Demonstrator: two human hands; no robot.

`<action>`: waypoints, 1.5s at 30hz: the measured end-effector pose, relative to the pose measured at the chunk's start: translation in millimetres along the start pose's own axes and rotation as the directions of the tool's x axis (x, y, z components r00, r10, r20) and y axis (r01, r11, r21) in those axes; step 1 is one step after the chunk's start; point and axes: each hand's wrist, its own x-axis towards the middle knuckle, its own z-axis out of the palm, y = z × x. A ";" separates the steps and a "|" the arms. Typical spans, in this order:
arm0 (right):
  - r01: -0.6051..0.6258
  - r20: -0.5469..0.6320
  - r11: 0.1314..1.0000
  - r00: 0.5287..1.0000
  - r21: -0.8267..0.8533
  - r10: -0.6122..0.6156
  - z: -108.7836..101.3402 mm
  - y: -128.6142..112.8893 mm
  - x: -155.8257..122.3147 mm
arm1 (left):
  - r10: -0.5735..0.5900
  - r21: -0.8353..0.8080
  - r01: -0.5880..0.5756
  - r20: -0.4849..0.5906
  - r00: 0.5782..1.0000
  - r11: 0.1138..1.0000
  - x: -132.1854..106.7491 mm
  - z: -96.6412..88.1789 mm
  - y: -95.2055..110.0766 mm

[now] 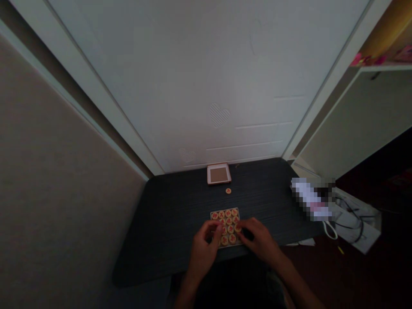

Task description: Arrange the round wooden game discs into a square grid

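Note:
A small tray (212, 213) near the front edge of a dark table (167, 214) holds several round wooden game pieces (228, 219) with red marks, laid in rows. My left hand (206, 249) rests at the tray's left side with its fingers curled and the fingertips on a piece at the left edge. My right hand (257, 240) is at the tray's right side, its fingers pinched on a round piece (238, 228). One loose piece (228, 191) lies alone farther back.
A square pinkish lid or box (219, 174) sits at the table's back edge against a pale wall. A blurred-out object (310, 199) lies at the table's right end. White bags and cables (350, 219) are on the floor to the right.

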 end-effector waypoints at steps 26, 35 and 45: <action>0.088 0.029 0.993 0.996 -0.078 -0.086 -6.2 -6.4 5.3 | -0.007 -0.030 0.007 -0.005 1.000 1.000 1.8 -2.5 -0.4; 0.038 -0.077 0.999 0.996 -0.028 -0.040 -10.2 4.0 1.3 | 0.060 0.061 -0.060 0.016 0.998 0.996 17.6 -5.2 7.7; -0.116 -0.285 0.991 0.950 0.072 0.132 -6.6 33.3 -2.0 | 0.329 0.558 -0.404 0.235 0.915 0.725 131.9 7.3 23.2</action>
